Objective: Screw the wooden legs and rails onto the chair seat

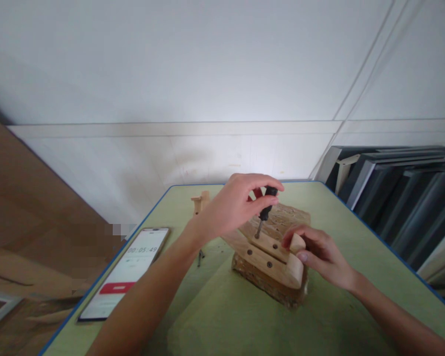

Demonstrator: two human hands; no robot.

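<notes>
My left hand is closed around the black handle of a screwdriver. The screwdriver stands slightly tilted, its tip at a hole in a pale wooden piece. Beside that piece lies a second wooden piece with dark screws or holes along it. Both rest on a rough brown wooden block. My right hand pinches a rounded pale wooden end at the near right of the pieces. My left hand and forearm hide part of the far left of the assembly.
A phone showing a timer lies at the table's left. Behind my left wrist are another wooden part and a few small screws. Dark panels lean at the right, beyond the blue-edged green table. A white wall rises behind.
</notes>
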